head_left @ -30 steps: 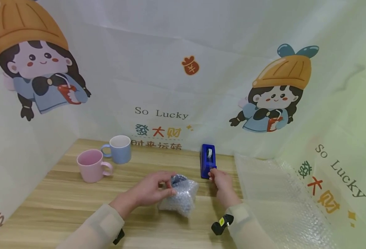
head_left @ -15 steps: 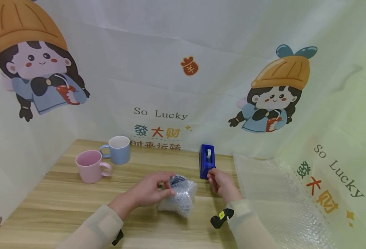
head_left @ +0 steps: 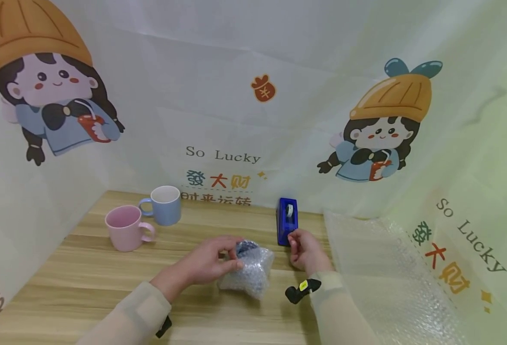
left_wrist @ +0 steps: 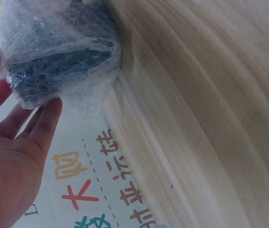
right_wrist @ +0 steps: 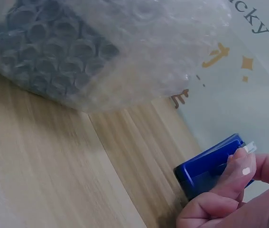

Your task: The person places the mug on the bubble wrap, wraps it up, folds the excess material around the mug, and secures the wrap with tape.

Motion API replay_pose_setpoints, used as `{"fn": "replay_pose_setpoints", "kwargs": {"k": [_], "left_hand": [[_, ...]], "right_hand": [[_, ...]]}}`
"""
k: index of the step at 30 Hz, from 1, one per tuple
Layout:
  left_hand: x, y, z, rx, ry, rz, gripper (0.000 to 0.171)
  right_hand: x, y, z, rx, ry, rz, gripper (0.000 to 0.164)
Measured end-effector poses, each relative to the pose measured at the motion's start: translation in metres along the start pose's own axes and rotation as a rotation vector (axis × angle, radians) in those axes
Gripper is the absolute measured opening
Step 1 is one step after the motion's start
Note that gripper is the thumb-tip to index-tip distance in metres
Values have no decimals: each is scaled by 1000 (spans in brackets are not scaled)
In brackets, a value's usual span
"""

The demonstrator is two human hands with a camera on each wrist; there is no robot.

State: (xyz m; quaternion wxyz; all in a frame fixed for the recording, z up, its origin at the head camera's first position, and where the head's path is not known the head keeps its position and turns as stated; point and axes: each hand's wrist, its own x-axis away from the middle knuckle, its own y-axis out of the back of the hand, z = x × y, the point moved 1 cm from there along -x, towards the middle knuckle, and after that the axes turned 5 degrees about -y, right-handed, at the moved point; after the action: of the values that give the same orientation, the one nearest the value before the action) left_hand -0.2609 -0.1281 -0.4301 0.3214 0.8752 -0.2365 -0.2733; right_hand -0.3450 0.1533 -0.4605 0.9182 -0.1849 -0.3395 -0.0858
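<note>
My left hand holds a bundle in bubble wrap at its left side, thumb in front and fingers behind. Something dark blue-grey shows through the wrap, but its kind is hidden. The bundle sits low over the wooden table, left of my right hand. A blue tape dispenser stands at the back, its white-cored roll visible. At its front end my right hand pinches with thumb and index finger. A small clear piece of tape shows at those fingertips in the right wrist view.
A pink mug and a light blue mug stand at the back left, handles outward. A flat sheet of bubble wrap covers the right side of the table. Printed cloth hangs behind and at both sides.
My right wrist has risen and turned slightly, its fingertips staying at the dispenser's front. The left hand and the wrapped bundle have stayed almost still.
</note>
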Motion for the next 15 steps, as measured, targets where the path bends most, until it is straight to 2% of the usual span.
{"fn": "replay_pose_setpoints", "kwargs": {"k": [6, 15], "left_hand": [[-1, 0, 1, 7, 16, 11, 22], [0, 0, -1, -5, 26, 18, 21]], "right_hand": [[1, 0, 4, 51, 13, -24, 21], [1, 1, 6, 54, -12, -19, 20]]}}
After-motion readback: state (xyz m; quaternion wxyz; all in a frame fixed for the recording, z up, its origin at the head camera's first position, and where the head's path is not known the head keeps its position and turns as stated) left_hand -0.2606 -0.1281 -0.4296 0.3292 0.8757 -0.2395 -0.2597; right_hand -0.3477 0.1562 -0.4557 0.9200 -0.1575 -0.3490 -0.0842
